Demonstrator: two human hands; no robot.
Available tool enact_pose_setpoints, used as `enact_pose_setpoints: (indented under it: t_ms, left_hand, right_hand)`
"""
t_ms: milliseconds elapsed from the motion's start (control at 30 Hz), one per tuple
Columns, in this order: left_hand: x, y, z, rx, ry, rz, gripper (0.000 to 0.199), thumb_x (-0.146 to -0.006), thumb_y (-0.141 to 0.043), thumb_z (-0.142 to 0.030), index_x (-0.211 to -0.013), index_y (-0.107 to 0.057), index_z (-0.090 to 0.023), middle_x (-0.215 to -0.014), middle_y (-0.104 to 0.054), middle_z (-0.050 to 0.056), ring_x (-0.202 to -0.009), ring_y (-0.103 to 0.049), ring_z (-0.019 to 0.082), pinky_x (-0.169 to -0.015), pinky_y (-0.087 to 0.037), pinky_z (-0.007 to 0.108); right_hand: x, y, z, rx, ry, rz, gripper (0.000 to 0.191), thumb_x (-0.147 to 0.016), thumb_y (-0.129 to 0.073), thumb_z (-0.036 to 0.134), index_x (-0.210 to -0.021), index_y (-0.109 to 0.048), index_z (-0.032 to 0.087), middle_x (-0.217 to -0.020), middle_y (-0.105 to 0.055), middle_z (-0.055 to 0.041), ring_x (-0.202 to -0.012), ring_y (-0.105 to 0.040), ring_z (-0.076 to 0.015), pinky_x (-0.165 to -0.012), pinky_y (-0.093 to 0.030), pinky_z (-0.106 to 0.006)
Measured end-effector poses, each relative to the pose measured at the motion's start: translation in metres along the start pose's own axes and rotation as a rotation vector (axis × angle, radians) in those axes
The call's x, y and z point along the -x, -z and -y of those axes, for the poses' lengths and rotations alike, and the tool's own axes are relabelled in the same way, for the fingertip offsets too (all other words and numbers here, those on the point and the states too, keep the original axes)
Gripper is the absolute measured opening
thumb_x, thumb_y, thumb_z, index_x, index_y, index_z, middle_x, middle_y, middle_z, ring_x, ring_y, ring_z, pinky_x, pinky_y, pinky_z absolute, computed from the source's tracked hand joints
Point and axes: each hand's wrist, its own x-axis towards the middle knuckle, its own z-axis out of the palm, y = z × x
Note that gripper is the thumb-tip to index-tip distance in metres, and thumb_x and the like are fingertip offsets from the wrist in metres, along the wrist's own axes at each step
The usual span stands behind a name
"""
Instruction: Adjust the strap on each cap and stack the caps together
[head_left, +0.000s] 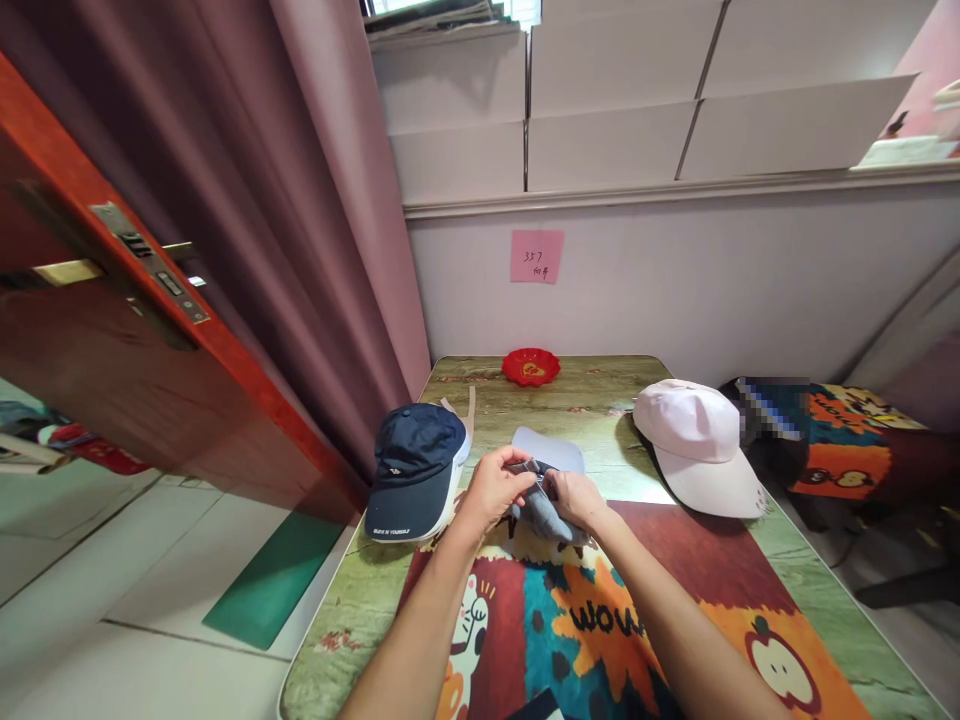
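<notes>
A grey-blue cap (546, 518) lies at the middle of the table, its pale brim (551, 448) pointing away from me. My left hand (496, 484) is closed, thumb and fingers pinching the cap's strap or edge at its near opening. From the other side my right hand (576, 499) grips the same part with bent fingers. Exactly what the fingertips hold is partly hidden. To the left sits a navy cap (416, 465) with white lettering on its brim, seemingly stacked over a white one. A pale pink cap (694, 445) rests on the right.
Under my arms a colourful mat (517, 600) covers the near part of the wood-patterned table (345, 640). At the back edge stands a red scalloped dish (531, 367). A pink note (537, 257) is on the wall. An orange-edged door (187, 330) and curtain (337, 200) are at the left.
</notes>
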Motion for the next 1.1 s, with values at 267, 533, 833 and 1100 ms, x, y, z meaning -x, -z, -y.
enact_pose_setpoints:
  t_ms: [267,533,833,1100]
  left_hand:
    - [0.005,0.003,-0.003,-0.035,-0.07,-0.07,0.021,-0.064,-0.078,-0.027,-0.081,-0.074,-0.014,-0.063,-0.063,-0.002,-0.05,-0.049,0.008,-0.049,-0.037,0.02]
    - [-0.004,-0.001,-0.001,-0.001,-0.062,-0.051,0.03,-0.075,-0.069,-0.029,-0.098,-0.079,-0.013,-0.051,-0.055,-0.003,-0.044,-0.039,0.008,-0.047,-0.03,0.022]
    - [-0.009,-0.006,0.002,-0.003,-0.104,0.045,0.036,-0.079,-0.066,-0.033,-0.105,-0.078,-0.011,-0.072,-0.068,0.002,-0.049,-0.042,0.007,-0.049,-0.032,0.021]
    - [-0.003,-0.012,-0.002,-0.134,-0.173,-0.045,0.022,-0.076,-0.067,-0.023,-0.096,-0.067,-0.016,-0.081,-0.067,0.0,-0.051,-0.051,0.007,-0.051,-0.039,0.02]
  right_hand:
    - [0.0,-0.006,-0.003,-0.114,-0.048,-0.087,0.013,-0.087,-0.055,0.023,-0.086,-0.067,0.018,-0.082,-0.072,-0.0101,-0.079,-0.067,-0.0241,-0.068,-0.039,-0.03]
    - [0.024,0.026,0.002,-1.049,0.037,-0.291,0.016,-0.091,-0.044,0.04,-0.088,-0.046,0.024,-0.074,-0.064,0.0016,-0.067,-0.062,-0.0165,-0.064,-0.047,-0.027]
    - [0.034,0.036,0.032,-1.382,-0.021,-0.16,0.052,-0.076,-0.067,0.071,-0.08,-0.06,0.019,-0.051,-0.032,0.0109,-0.042,-0.029,-0.0072,-0.038,-0.031,-0.021]
    - [0.034,0.035,0.033,-1.358,-0.034,-0.346,0.046,-0.069,-0.077,0.061,-0.074,-0.063,0.017,-0.05,-0.046,0.0065,-0.041,-0.042,-0.009,-0.039,-0.033,-0.022]
